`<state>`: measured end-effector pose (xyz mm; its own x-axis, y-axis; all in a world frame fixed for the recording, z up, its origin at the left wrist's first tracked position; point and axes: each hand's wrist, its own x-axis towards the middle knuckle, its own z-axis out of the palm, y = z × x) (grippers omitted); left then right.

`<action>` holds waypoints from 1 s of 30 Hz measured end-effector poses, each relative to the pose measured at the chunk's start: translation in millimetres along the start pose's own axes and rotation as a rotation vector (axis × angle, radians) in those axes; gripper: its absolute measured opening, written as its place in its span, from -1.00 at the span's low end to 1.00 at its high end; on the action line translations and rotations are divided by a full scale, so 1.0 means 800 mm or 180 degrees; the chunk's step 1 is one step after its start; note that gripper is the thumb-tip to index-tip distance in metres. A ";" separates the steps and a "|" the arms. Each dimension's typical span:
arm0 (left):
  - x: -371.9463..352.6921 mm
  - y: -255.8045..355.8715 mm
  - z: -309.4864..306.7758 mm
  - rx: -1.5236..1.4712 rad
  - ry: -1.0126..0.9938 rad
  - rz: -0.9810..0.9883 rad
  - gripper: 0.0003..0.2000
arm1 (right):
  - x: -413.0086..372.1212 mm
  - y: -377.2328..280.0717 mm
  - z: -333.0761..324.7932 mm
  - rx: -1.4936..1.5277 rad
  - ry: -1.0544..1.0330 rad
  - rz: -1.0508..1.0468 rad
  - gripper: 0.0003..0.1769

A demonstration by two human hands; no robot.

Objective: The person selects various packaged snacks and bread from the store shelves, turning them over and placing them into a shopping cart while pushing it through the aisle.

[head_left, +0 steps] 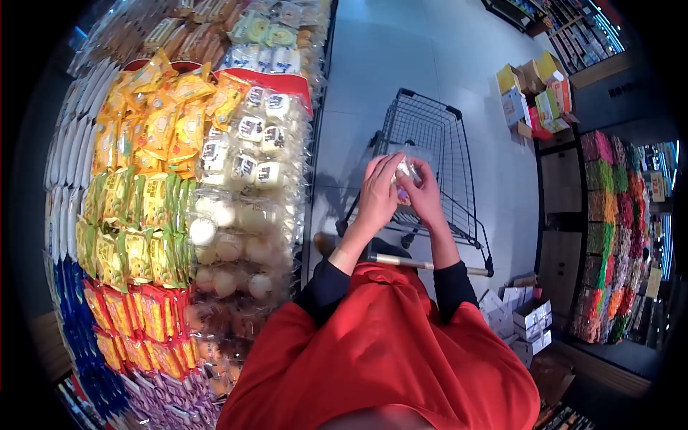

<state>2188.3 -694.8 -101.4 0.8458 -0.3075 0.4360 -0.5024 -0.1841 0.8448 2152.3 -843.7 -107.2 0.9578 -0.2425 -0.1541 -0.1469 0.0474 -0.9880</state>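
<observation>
Above the near end of a wire shopping cart [462,168], both hands come together around a small packet [405,195] in shiny clear wrapping, with whitish and purplish parts. My left hand [378,192] is closed over its left side, fingers across the top. From the other side, my right hand [424,195] grips it with bent fingers. The fingers hide much of the packet, so its exact kind cannot be made out. Between my forearms and the red garment [380,337] runs the cart's handle [401,262].
To the left stands a display full of wrapped snacks: yellow bags [154,129], green-yellow packets [132,226], red packets [143,322] and clear-wrapped white buns [247,129]. Open cartons [534,93] sit at the upper right, white boxes [527,319] at the lower right, beside colourful shelves [609,236].
</observation>
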 end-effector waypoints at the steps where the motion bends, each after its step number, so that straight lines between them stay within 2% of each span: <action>1: 0.000 -0.003 0.000 0.0005 -0.0272 0.0227 -0.40 | -0.005 0.006 -0.013 -0.0363 0.0073 0.0095 -0.39; 2: -0.001 -0.004 0.000 -0.0037 -0.0630 0.0178 -0.39 | -0.008 0.010 -0.026 -0.0195 0.0254 0.0253 -0.40; 3: -0.007 -0.005 0.003 -0.0059 -0.0674 0.0147 -0.39 | -0.011 0.018 -0.043 -0.0188 0.0287 0.0299 -0.40; 5: -0.016 -0.008 0.014 0.0270 -0.0839 -0.0170 -0.34 | -0.009 0.041 -0.085 -0.0983 0.0546 -0.0198 -0.48; 6: -0.032 -0.024 0.025 0.0452 -0.0968 -0.0387 -0.33 | -0.008 0.050 -0.100 -0.1084 0.0825 -0.0156 -0.53; 7: -0.049 -0.039 0.034 0.0463 -0.0988 -0.0402 -0.33 | -0.007 0.063 -0.120 -0.1067 0.0826 -0.0134 -0.53; 9: -0.086 -0.066 0.051 0.0759 -0.1825 -0.0769 -0.36 | 0.000 0.100 -0.165 -0.2650 0.1037 -0.0753 -0.50; 11: -0.129 -0.103 0.071 0.0981 -0.2780 -0.1107 -0.41 | 0.002 0.144 -0.194 -0.3012 0.0906 -0.0390 -0.53; 13: -0.174 -0.117 0.075 0.1727 -0.2826 -0.0239 -0.43 | 0.015 0.214 -0.212 -0.3279 0.0244 -0.0004 -0.57; 14: -0.178 -0.120 0.080 0.1626 -0.2668 -0.0269 -0.44 | 0.027 0.231 -0.214 -0.3428 -0.0036 0.0358 -0.57; 15: -0.172 -0.125 0.086 0.1510 -0.2497 -0.0266 -0.45 | 0.027 0.229 -0.205 -0.3346 -0.0033 0.0324 -0.59; 17: -0.157 -0.126 0.093 0.1725 -0.2711 -0.0268 -0.49 | 0.039 0.232 -0.201 -0.3379 -0.0248 0.0461 -0.58; 19: -0.151 -0.128 0.097 0.1811 -0.2639 -0.0339 -0.49 | 0.040 0.245 -0.203 -0.3444 -0.0318 0.0356 -0.58; 22: -0.125 -0.118 0.110 0.1917 -0.2963 -0.0570 -0.55 | 0.068 0.268 -0.211 -0.3477 -0.0394 0.0270 -0.57; 25: -0.119 -0.138 0.126 0.1895 -0.2752 -0.0427 -0.57 | 0.093 0.264 -0.216 -0.3439 -0.0433 0.0483 -0.56; 27: -0.110 -0.146 0.136 0.1907 -0.2632 -0.0380 -0.60 | 0.109 0.272 -0.230 -0.3487 -0.0759 0.0729 -0.58; 28: -0.107 -0.149 0.142 0.1879 -0.2524 -0.0318 -0.63 | 0.117 0.277 -0.236 -0.3479 -0.0779 0.0717 -0.58; 30: -0.100 -0.149 0.154 0.1904 -0.2490 -0.0363 -0.65 | 0.130 0.293 -0.246 -0.3564 -0.0747 0.0278 -0.64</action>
<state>2158.4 -763.4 -274.8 0.6462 -0.7487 -0.1478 -0.6154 -0.6257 0.4793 2168.6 -1048.6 -356.7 0.9387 -0.0884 -0.3333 -0.2398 -0.8620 -0.4467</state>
